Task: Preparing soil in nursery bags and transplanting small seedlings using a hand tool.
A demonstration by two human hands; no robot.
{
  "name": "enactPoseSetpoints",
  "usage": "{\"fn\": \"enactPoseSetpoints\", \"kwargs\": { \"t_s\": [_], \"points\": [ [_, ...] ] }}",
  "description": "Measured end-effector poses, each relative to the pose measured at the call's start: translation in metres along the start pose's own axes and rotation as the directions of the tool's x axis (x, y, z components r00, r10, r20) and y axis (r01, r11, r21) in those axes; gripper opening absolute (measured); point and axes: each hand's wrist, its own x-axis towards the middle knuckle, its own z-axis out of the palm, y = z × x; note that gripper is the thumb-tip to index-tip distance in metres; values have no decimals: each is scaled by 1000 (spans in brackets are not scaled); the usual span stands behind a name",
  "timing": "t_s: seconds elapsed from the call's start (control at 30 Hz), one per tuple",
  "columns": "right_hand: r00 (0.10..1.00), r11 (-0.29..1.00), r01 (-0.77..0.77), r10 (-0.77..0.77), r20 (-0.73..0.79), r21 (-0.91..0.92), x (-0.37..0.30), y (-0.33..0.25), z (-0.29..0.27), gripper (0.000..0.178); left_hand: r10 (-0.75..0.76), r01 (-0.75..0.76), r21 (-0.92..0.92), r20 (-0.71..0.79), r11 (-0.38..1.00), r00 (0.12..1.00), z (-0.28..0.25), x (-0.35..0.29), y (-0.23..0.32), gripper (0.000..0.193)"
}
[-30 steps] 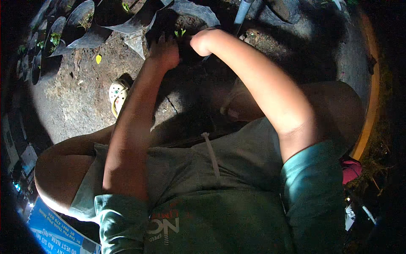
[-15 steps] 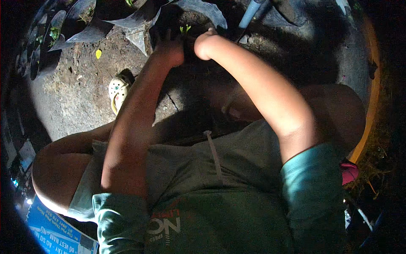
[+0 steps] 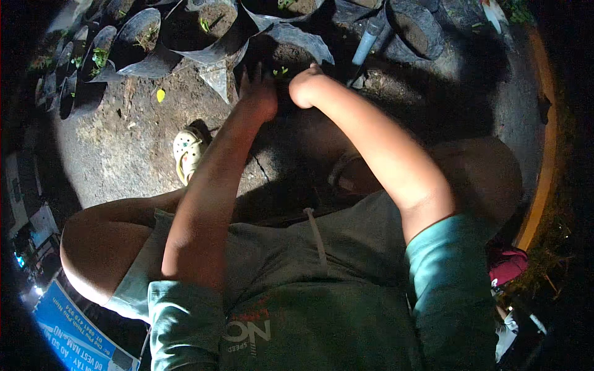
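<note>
A black plastic grow bag with soil inside stands in front of me, its rim folded and lit at the far side. My left hand is at the bag's near left side, in shadow, with its fingers stretched out and apart. My right hand bends inward at the near right side; its fingers are mostly hidden, so its grip does not show. Between the two hands a small green seedling shows in the dark. Whether either hand touches its stem cannot be made out.
More black grow bags with small plants line the far side. A blue-grey tube-shaped handle stands right of my hands. A cream clog is on the ground at left. Farther out lie a blue printed sign and a dark pink object.
The view has tilted outward, so more grow bags show at the far side and everything sits lower in the picture. Both hands stay at the same bag beside the seedling.
</note>
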Motion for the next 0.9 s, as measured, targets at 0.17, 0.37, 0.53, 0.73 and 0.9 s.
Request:
{"fn": "enactPoseSetpoints", "kwargs": {
  "t_s": [0.17,0.37,0.53,0.73,0.9],
  "points": [
    [999,991,-41,45,-27,126,-22,18,-16,33,-117,112,-60,-87,992,989,7,7,-2,58],
    [990,987,-114,123,-71,115,3,27,-18,55,-111,110,-14,-90,994,990,8,13,-4,54],
    [981,966,-140,165,-100,217,21,28,-3,71,-97,96,-110,-3,989,995,3,16,-5,59],
    [963,879,-49,167,-210,474,17,31,13,49,-113,99,-188,-69,977,991,13,14,-6,60],
    [969,851,22,109,-219,524,1,23,15,24,-74,49,-245,-92,968,993,20,16,-3,57]
  ]
}}
